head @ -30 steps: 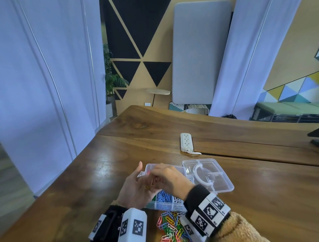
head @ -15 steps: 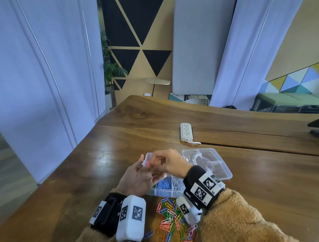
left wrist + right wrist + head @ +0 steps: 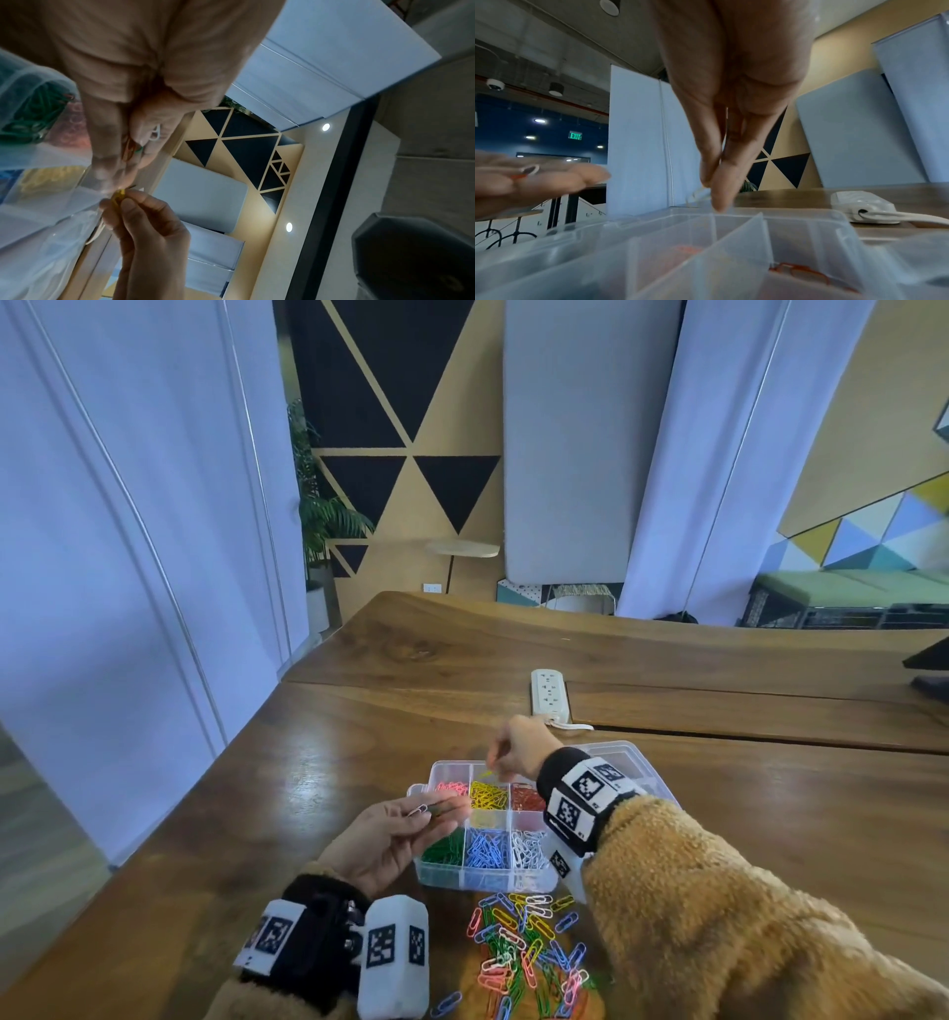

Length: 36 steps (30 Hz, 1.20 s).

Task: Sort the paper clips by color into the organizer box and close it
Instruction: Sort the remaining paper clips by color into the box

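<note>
Paper clips in a loose mixed pile (image 3: 524, 952) lie on the worktop (image 3: 257, 814) just behind our hands, toward our body, with the organizer box (image 3: 488, 878) between the pile and our right hand (image 3: 518, 749). From the head view, our left hand (image 3: 390, 834) sits palm-up beside the box's left wall, fingers loosely curled around a few clips, a white clip (image 3: 418, 810) on top. The right hand, above the far compartments, pinches a yellow clip (image 3: 487, 771); a power strip (image 3: 549, 693) lies beyond it. At the left wrist, the white clip (image 3: 156, 133) rests under our thumb, the yellow one (image 3: 117, 200) held below. At the right wrist, pinched fingertips (image 3: 718, 194) hover just above the box's dividers (image 3: 739, 229).
</note>
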Each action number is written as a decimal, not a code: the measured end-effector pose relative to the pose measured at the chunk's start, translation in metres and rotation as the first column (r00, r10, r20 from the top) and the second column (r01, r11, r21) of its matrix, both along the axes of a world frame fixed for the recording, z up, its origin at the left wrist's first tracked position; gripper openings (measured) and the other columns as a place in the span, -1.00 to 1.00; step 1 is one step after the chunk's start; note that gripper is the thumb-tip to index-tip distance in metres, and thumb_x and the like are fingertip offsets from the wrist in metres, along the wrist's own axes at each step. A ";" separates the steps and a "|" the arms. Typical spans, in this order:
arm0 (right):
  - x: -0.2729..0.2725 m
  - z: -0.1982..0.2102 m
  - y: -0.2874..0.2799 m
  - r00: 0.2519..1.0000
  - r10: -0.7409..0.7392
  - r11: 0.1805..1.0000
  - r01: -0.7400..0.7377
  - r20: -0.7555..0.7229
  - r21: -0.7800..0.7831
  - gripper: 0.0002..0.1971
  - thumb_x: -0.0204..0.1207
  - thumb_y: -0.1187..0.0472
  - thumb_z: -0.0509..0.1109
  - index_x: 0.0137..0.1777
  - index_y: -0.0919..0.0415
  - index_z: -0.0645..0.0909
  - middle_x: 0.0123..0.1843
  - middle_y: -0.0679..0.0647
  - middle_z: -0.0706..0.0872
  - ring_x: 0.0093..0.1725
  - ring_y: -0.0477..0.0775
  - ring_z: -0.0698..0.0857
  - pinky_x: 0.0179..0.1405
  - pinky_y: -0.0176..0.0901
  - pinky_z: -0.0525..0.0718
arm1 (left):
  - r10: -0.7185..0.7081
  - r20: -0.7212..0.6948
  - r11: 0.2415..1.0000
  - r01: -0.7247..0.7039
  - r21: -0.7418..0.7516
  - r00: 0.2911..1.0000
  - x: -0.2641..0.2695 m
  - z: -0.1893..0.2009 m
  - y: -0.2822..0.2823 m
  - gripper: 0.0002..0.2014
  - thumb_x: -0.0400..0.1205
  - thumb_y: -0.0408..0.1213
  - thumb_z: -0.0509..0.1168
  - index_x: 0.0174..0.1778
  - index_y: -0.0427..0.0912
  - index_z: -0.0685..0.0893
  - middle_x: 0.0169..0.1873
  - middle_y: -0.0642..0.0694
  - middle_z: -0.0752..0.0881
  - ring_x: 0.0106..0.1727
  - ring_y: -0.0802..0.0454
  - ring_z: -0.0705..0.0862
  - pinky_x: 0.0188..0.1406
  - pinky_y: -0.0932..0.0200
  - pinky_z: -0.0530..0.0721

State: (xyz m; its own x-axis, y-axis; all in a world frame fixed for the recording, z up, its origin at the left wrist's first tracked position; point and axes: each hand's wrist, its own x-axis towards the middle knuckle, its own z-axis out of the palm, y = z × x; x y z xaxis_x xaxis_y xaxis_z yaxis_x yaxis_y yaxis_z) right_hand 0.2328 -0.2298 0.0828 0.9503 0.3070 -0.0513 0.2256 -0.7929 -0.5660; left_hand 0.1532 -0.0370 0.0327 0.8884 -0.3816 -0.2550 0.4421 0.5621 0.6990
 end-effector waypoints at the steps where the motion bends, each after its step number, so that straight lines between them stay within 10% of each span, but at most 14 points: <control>1: -0.001 0.000 0.003 1.000 0.015 0.999 -0.015 -0.014 -0.029 -0.86 0.48 0.50 0.32 -0.18 0.38 0.71 -0.12 0.24 0.79 -0.05 0.14 0.77 0.15 -0.13 0.67 | 0.004 0.006 1.000 -0.004 0.023 1.000 0.000 0.002 0.000 -0.64 0.54 -0.68 0.07 0.23 -0.57 0.58 0.16 -0.50 0.68 0.04 -0.25 0.78 -0.10 0.12 0.79; 7: -0.007 0.008 0.000 0.998 0.031 0.998 -0.034 0.059 0.050 -0.80 0.47 0.57 0.26 -0.13 0.41 0.72 -0.08 0.27 0.78 -0.05 0.17 0.77 0.12 -0.06 0.70 | -0.005 0.029 0.987 0.000 0.163 1.000 0.000 0.011 -0.004 -0.72 0.57 -0.69 0.13 -0.09 -0.52 0.77 0.03 -0.49 0.74 -0.07 -0.19 0.81 -0.21 0.19 0.80; 16: -0.051 0.014 -0.007 0.896 0.399 0.913 -0.408 0.195 0.006 -0.76 0.39 0.44 0.44 0.02 0.20 0.73 -0.07 0.06 0.76 -0.26 -0.37 0.53 -0.17 -0.68 0.45 | -0.082 0.062 0.959 0.062 0.277 0.995 0.007 0.013 -0.026 -0.80 0.57 -0.58 0.21 0.04 -0.59 0.64 0.04 -0.50 0.73 0.03 -0.20 0.79 -0.11 0.21 0.78; 22: -0.058 0.004 -0.005 0.902 0.346 0.936 -0.350 0.257 -0.030 -0.84 0.37 0.43 0.44 -0.08 0.23 0.70 -0.12 0.10 0.71 -0.19 -0.11 0.57 -0.12 -0.34 0.56 | -0.084 -0.035 0.987 0.088 0.135 0.996 0.006 0.016 -0.033 -0.79 0.48 -0.54 0.24 -0.01 -0.59 0.59 -0.14 -0.49 0.74 -0.20 -0.20 0.81 -0.25 0.12 0.80; 30: -0.053 -0.001 -0.015 0.964 0.227 0.947 -0.251 0.137 0.200 -0.82 0.42 0.42 0.44 -0.07 0.16 0.73 -0.32 -0.23 0.63 -0.34 -0.48 0.57 -0.26 -0.62 0.49 | -0.192 -0.090 0.977 0.181 -0.115 0.977 -0.001 0.021 -0.022 -0.40 0.70 -0.06 0.02 0.32 -0.62 0.50 0.27 -0.63 0.54 0.09 -0.38 0.74 -0.06 -0.05 0.79; 36: -0.037 0.000 -0.031 0.994 0.044 0.979 -0.062 0.096 0.196 -0.83 0.48 0.43 0.39 -0.21 0.13 0.66 -0.34 -0.14 0.66 -0.34 -0.32 0.66 -0.19 -0.37 0.66 | -0.226 -0.035 0.974 0.225 -0.022 0.974 -0.001 0.023 -0.015 -0.49 0.51 -0.56 0.25 0.40 -0.66 0.38 0.35 -0.57 0.51 0.39 -0.36 0.54 0.24 -0.03 0.63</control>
State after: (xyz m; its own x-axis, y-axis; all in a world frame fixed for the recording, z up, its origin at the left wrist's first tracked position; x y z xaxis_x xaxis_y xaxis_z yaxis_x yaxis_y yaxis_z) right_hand 0.1959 -0.2607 0.0832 0.9305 0.3521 0.1009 0.3213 -0.6525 -0.6863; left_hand 0.1524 -0.0517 0.0558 0.7691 -0.5760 -0.2770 0.5840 0.4573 0.6706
